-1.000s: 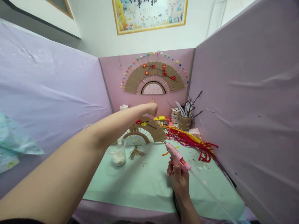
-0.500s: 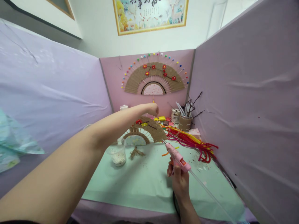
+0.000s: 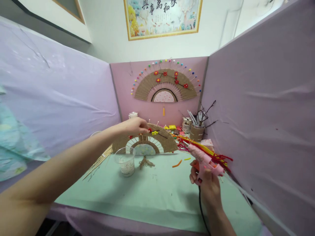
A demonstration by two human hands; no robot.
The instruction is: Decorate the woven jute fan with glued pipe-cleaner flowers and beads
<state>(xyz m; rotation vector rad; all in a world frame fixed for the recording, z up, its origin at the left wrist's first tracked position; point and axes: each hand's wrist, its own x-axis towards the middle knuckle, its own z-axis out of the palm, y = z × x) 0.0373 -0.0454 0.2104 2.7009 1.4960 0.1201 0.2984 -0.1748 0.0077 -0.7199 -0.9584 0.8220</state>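
Observation:
My right hand (image 3: 205,178) is wrapped round a pink hot glue gun (image 3: 204,159), its nozzle pointing up and left and its black cord hanging below. A brown fan (image 3: 169,141) stands upright on the table, with red and yellow flowers, a thin dark twig and a pale patterned half-round base (image 3: 145,149). In front of the fan's upper part is my left hand (image 3: 137,126), fingers pinched together beside a red flower (image 3: 150,130). What they hold, if anything, is hidden. A few white-tipped sticks (image 3: 158,123) rise from the fan's top edge.
A clear cup (image 3: 126,164) of small white pieces and a twine bundle (image 3: 145,162) lie before the fan. To the right are red and yellow pipe cleaners (image 3: 209,150) and a pot of twigs (image 3: 197,132). A larger fan (image 3: 144,90) hangs on the pink panel behind.
My left hand has drawn back and left, down to the fan's upper part. My right hand and the glue gun have moved right, away from the fan's right end. The view has shifted slightly.

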